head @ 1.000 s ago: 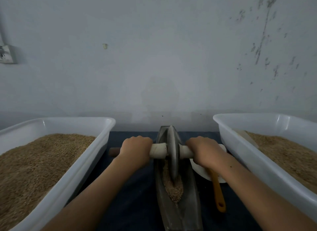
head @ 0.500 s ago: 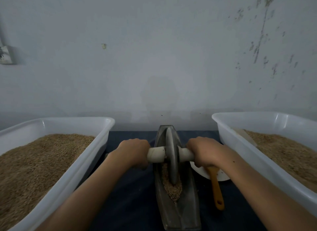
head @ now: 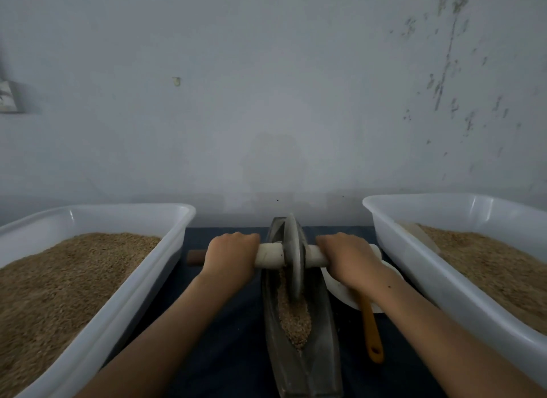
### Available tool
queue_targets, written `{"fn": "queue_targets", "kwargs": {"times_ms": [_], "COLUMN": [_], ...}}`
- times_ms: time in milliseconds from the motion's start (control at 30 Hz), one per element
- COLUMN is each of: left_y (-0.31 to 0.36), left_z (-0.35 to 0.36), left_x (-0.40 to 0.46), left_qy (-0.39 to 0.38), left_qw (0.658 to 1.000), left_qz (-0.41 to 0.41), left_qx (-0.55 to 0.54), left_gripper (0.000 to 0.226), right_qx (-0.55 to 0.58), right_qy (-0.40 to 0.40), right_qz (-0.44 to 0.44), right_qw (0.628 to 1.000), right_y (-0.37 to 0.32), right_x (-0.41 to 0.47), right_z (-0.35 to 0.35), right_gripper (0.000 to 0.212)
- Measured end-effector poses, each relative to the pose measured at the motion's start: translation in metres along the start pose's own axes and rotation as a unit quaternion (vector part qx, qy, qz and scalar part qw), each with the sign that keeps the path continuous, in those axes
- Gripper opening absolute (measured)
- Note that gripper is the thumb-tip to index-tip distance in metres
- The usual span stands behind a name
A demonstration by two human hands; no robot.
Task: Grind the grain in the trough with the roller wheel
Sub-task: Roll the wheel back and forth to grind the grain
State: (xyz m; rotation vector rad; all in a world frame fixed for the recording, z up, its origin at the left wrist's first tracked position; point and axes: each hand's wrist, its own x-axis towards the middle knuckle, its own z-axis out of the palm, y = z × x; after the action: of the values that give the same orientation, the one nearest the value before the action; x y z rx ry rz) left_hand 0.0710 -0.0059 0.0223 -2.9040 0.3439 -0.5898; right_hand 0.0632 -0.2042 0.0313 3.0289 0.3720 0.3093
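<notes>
Grain (head: 294, 317) is lying in one narrow trough (head: 322, 323) between two white tubs, under one roller wheel (head: 293, 255).

Both arms are reaching forward, wrists low. Left hand (head: 231, 255) is closing around the wheel's axle handle (head: 269, 255) on the left side, right hand (head: 346, 258) is gripping it on the right, knuckles up. Left tub (head: 124, 303) and right tub (head: 414, 267) are both holding brown grain. One white dish (head: 340, 294) with one orange utensil (head: 372, 332) is sitting just right of the trough.
</notes>
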Motion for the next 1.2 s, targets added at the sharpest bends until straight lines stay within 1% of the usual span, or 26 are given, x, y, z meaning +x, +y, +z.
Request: {"fn": "queue_targets", "kwargs": {"times_ms": [67,133,200,233,300,367,433,500,567,633,700,733,800,900,967,1067,1133,1200], "left_y": [-0.002,-0.007,-0.011,-0.012,-0.011,-0.008,-0.005,-0.003,-0.001,0.001,0.001,0.000,-0.002,-0.003,-0.003,-0.002,-0.003,-0.006], "left_z": [-0.006,-0.010,-0.012,-0.012,-0.011,-0.007,-0.001,0.004,0.007,0.009,0.008,0.006,0.001,-0.006,-0.010,-0.015,-0.016,-0.016], "left_x": [0.000,0.000,-0.001,-0.001,0.000,0.002,0.004,0.005,0.004,0.002,0.001,0.001,0.002,0.001,-0.002,-0.005,-0.005,-0.005], "left_qy": [-0.090,-0.178,-0.234,-0.244,-0.227,-0.171,-0.099,-0.030,0.025,0.057,0.055,0.038,-0.022,-0.120,-0.152,-0.140,-0.131,-0.129], "left_qw": [0.996,0.984,0.971,0.968,0.972,0.984,0.995,0.999,0.999,0.998,0.998,0.999,1.000,0.992,0.988,0.990,0.991,0.990], "left_qz": [0.001,0.006,0.010,0.010,0.006,0.001,-0.006,-0.019,-0.022,-0.013,-0.007,-0.007,-0.011,-0.006,0.001,0.012,0.017,0.020], "left_qx": [-0.005,-0.029,-0.055,-0.062,-0.060,-0.043,-0.030,-0.027,-0.015,-0.005,-0.006,-0.009,-0.017,-0.028,-0.034,-0.017,-0.026,-0.058], "left_gripper": [0.033,0.043,0.050,0.051,0.048,0.041,0.033,0.026,0.022,0.020,0.020,0.022,0.025,0.034,0.037,0.033,0.030,0.030], "right_qx": [-0.017,-0.017,-0.008,-0.006,-0.011,-0.020,-0.021,-0.019,-0.019,-0.011,0.000,0.001,-0.003,-0.011,0.003,0.033,0.042,0.044], "right_qy": [-0.052,-0.101,-0.137,-0.142,-0.130,-0.094,-0.043,0.034,0.099,0.121,0.108,0.095,0.065,-0.015,-0.070,-0.109,-0.104,-0.088], "right_qz": [-0.014,-0.032,-0.040,-0.040,-0.032,-0.015,0.004,0.011,0.011,0.010,0.006,0.002,-0.007,-0.014,-0.024,-0.028,-0.029,-0.031], "right_qw": [0.998,0.994,0.990,0.989,0.991,0.995,0.999,0.999,0.995,0.993,0.994,0.996,0.998,1.000,0.997,0.993,0.993,0.995], "right_y": [0.000,-0.001,-0.001,-0.001,-0.001,-0.001,-0.002,-0.003,-0.001,0.002,0.003,0.002,0.001,0.002,0.005,0.007,0.007,0.007], "right_x": [-0.002,-0.005,-0.007,-0.006,-0.004,-0.001,0.002,0.004,0.005,0.006,0.005,0.004,0.003,0.000,-0.004,-0.009,-0.011,-0.011], "right_z": [-0.009,-0.015,-0.019,-0.018,-0.016,-0.011,-0.003,0.006,0.015,0.021,0.020,0.018,0.011,-0.001,-0.007,-0.012,-0.015,-0.016], "right_gripper": [0.025,0.027,0.029,0.030,0.029,0.028,0.024,0.017,0.019,0.023,0.021,0.019,0.016,0.026,0.033,0.038,0.037,0.034]}}
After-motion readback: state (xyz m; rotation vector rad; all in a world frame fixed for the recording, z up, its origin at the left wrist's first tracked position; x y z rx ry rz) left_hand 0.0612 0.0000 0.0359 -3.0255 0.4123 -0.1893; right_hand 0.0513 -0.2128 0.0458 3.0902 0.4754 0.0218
